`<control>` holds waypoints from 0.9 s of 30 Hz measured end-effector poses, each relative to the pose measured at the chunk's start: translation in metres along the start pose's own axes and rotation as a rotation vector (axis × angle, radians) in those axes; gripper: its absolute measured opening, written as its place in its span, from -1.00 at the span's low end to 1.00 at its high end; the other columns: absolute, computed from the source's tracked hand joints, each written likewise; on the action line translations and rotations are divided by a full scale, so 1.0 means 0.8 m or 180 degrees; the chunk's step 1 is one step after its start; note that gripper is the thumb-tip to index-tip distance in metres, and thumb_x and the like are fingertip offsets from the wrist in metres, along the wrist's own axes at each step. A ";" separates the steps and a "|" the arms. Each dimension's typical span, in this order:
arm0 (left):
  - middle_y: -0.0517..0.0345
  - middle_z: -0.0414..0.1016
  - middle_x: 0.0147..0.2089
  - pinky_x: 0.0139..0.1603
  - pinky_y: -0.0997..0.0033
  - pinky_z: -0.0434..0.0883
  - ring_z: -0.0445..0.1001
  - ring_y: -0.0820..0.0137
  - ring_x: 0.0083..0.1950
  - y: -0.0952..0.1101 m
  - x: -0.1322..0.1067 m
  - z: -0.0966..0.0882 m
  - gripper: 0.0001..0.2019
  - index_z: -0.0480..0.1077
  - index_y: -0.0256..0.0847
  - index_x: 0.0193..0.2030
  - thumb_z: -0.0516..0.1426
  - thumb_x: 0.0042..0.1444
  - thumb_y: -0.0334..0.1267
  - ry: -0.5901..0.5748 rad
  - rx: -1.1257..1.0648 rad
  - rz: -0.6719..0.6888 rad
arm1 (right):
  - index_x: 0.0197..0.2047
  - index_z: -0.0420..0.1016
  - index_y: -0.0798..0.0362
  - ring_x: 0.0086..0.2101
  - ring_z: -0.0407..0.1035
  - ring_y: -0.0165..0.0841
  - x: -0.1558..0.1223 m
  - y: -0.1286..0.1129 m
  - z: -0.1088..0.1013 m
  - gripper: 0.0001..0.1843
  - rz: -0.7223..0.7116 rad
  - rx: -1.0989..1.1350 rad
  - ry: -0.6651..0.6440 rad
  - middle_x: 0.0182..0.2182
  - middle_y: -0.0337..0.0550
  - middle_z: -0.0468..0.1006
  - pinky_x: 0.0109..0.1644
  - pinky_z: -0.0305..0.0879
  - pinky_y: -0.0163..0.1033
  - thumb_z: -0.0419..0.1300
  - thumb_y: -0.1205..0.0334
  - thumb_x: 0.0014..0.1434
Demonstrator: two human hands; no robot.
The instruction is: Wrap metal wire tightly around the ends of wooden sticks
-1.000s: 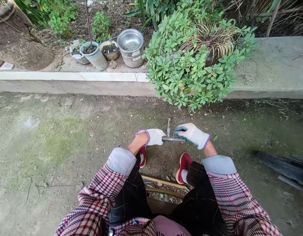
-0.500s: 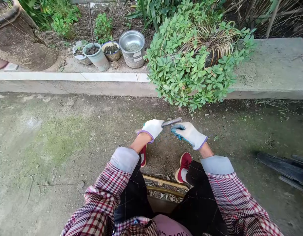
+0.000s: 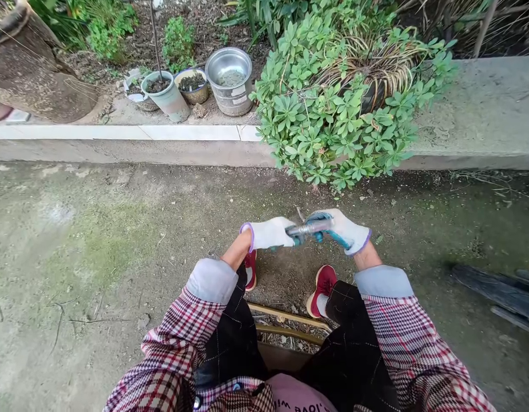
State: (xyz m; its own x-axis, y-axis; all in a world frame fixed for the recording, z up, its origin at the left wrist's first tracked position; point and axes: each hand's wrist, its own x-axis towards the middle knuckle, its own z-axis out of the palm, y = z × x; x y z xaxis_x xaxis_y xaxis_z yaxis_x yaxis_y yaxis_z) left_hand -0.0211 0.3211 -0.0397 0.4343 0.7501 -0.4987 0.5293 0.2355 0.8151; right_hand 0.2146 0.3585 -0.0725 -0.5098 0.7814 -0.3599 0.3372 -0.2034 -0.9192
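I sit low over bare ground, wearing white work gloves. My left hand (image 3: 270,233) is closed round one end of a short grey metal tool (image 3: 306,229). My right hand (image 3: 341,229), its palm coated blue, is wrapped round the other end. The tool lies roughly level between both hands, above my red shoes (image 3: 322,284). What kind of tool it is I cannot make out; a thin dark tip shows just above it.
A bushy green plant (image 3: 333,109) overhangs a concrete curb (image 3: 161,134) just ahead. Behind the curb stand a metal pot (image 3: 229,80) and small planters (image 3: 163,94). A bamboo stool edge (image 3: 285,320) shows between my legs. Dark objects (image 3: 496,289) lie at right.
The tool was tilted up in my left hand alone half a second ago; now it is level and my right hand has closed on it again.
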 end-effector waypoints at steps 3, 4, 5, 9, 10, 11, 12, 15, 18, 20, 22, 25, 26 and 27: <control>0.34 0.38 -0.50 -0.59 0.56 0.22 0.25 0.57 -0.57 0.011 0.003 -0.011 -0.80 0.61 -0.29 -0.17 0.29 0.03 -0.34 0.0152 -0.0759 0.0110 | -0.41 0.57 0.03 -0.55 0.42 -0.36 -0.001 -0.006 0.007 -0.54 0.0045 0.0385 0.0151 -0.51 -0.15 0.62 -0.44 0.46 -0.22 0.42 -0.23 -0.03; 0.34 0.40 -0.48 -0.59 0.57 0.23 0.25 0.58 -0.57 0.013 0.005 -0.017 -0.77 0.61 -0.28 -0.14 0.30 0.03 -0.33 0.0479 -0.1121 0.0165 | -0.40 0.58 0.04 -0.55 0.42 -0.37 -0.001 -0.007 0.007 -0.54 0.0056 0.0492 0.0245 -0.49 -0.13 0.63 -0.44 0.46 -0.22 0.45 -0.21 -0.04; 0.34 0.40 -0.46 -0.60 0.57 0.25 0.25 0.59 -0.57 0.014 0.007 -0.025 -0.75 0.59 -0.28 -0.11 0.31 0.04 -0.33 0.0866 -0.1492 0.0202 | -0.39 0.60 0.05 -0.55 0.41 -0.38 0.000 -0.008 0.007 -0.54 0.0062 0.0588 0.0353 -0.48 -0.12 0.63 -0.44 0.45 -0.23 0.48 -0.20 -0.05; 0.44 0.23 -0.55 -0.65 0.55 0.23 0.07 0.60 -0.65 0.012 0.009 -0.057 -0.82 0.51 -0.27 -0.07 0.22 0.19 -0.35 0.2029 -0.2682 0.0045 | -0.37 0.64 0.06 -0.56 0.35 -0.42 0.001 -0.009 -0.001 -0.56 0.0069 0.0702 0.0763 -0.50 -0.14 0.60 -0.49 0.37 -0.26 0.54 -0.13 -0.12; 0.43 0.23 -0.55 -0.65 0.55 0.22 0.06 0.60 -0.65 0.010 0.009 -0.063 -0.85 0.50 -0.27 -0.08 0.20 0.20 -0.38 0.2179 -0.2753 -0.0003 | -0.37 0.64 0.06 -0.56 0.33 -0.43 0.000 -0.009 -0.002 -0.57 0.0082 0.0682 0.0831 -0.51 -0.15 0.59 -0.51 0.34 -0.27 0.54 -0.11 -0.12; 0.43 0.22 -0.56 -0.65 0.55 0.21 0.06 0.59 -0.65 0.008 0.008 -0.067 -0.86 0.49 -0.27 -0.09 0.20 0.21 -0.40 0.2238 -0.2801 -0.0036 | -0.37 0.64 0.06 -0.57 0.30 -0.45 0.000 -0.011 -0.003 -0.58 0.0116 0.0649 0.0884 -0.52 -0.17 0.57 -0.53 0.29 -0.29 0.53 -0.10 -0.12; 0.43 0.21 -0.55 -0.65 0.56 0.21 0.05 0.60 -0.65 0.006 0.008 -0.069 -0.86 0.50 -0.27 -0.09 0.20 0.21 -0.40 0.2239 -0.2836 -0.0033 | -0.35 0.65 0.07 -0.59 0.27 -0.46 0.000 -0.013 -0.003 -0.59 0.0169 0.0608 0.0900 -0.54 -0.20 0.54 -0.56 0.23 -0.31 0.51 -0.08 -0.11; 0.43 0.17 -0.53 -0.62 0.56 0.22 -0.01 0.60 -0.65 -0.001 0.010 -0.071 -0.80 0.52 -0.25 0.00 0.19 0.25 -0.34 0.2141 -0.2851 0.0081 | -0.25 0.69 0.10 -0.60 0.23 -0.48 -0.003 -0.022 0.003 -0.60 0.0286 0.0472 0.0723 -0.56 -0.24 0.51 -0.59 0.08 -0.34 0.45 -0.03 -0.07; 0.33 0.28 -0.46 -0.55 0.54 0.30 0.13 0.56 -0.60 -0.013 0.013 -0.077 -0.70 0.53 -0.24 0.12 0.14 0.28 -0.36 0.2435 -0.1878 -0.0097 | -0.23 0.71 0.10 -0.58 0.22 -0.49 -0.011 -0.032 0.012 -0.60 0.0183 0.0353 0.0135 -0.51 -0.23 0.55 -0.57 0.09 -0.35 0.44 0.00 -0.08; 0.17 0.47 -0.36 -0.40 0.49 0.43 0.38 0.47 -0.47 -0.023 0.015 -0.079 -0.67 0.54 -0.23 0.16 0.12 0.31 -0.38 0.2446 -0.0273 -0.0412 | -0.24 0.72 0.09 -0.56 0.22 -0.48 -0.021 -0.037 0.015 -0.61 0.0130 0.0292 -0.0467 -0.49 -0.22 0.56 -0.56 0.13 -0.34 0.43 -0.05 -0.02; -0.07 0.64 -0.17 -0.12 0.37 0.53 0.60 0.30 -0.21 -0.032 0.018 -0.073 -0.68 0.57 -0.24 0.15 0.10 0.34 -0.38 0.1804 0.1718 -0.0656 | -0.23 0.72 0.08 -0.55 0.24 -0.45 -0.031 -0.038 0.014 -0.58 0.0118 0.0270 -0.0944 -0.48 -0.20 0.57 -0.55 0.16 -0.32 0.41 -0.11 0.04; -0.27 0.69 -0.09 0.03 0.13 0.57 0.70 0.05 -0.03 -0.036 0.027 -0.033 -0.69 0.62 -0.28 0.09 0.09 0.35 -0.42 0.0722 0.2785 -0.0638 | -0.23 0.71 0.10 -0.58 0.20 -0.43 -0.038 -0.030 0.003 -0.53 0.0128 0.0410 -0.0750 -0.55 -0.22 0.50 -0.55 0.13 -0.28 0.42 -0.15 0.02; -0.26 0.69 -0.13 0.03 0.11 0.58 0.71 0.01 -0.03 -0.034 0.030 -0.013 -0.74 0.65 -0.29 -0.02 0.12 0.31 -0.43 0.0436 0.2840 -0.0543 | -0.22 0.69 0.09 -0.60 0.17 -0.44 -0.038 -0.024 -0.003 -0.54 0.0144 0.0473 -0.0425 -0.57 -0.23 0.47 -0.56 0.11 -0.27 0.41 -0.15 0.01; -0.26 0.70 -0.15 0.04 0.11 0.58 0.72 -0.02 -0.02 -0.031 0.032 0.009 -0.78 0.66 -0.31 -0.10 0.16 0.28 -0.46 0.0177 0.2882 -0.0417 | -0.21 0.68 0.07 -0.61 0.13 -0.44 -0.036 -0.018 -0.010 -0.55 0.0173 0.0513 -0.0046 -0.58 -0.25 0.45 -0.56 0.09 -0.26 0.40 -0.15 0.02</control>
State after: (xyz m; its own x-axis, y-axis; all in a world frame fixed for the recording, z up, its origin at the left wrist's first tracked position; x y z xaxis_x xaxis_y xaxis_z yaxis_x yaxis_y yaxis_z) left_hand -0.0176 0.3301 -0.0747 0.3074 0.7856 -0.5369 0.9511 -0.2362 0.1989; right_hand 0.2309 0.3439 -0.0480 -0.5058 0.7584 -0.4111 0.2338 -0.3382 -0.9116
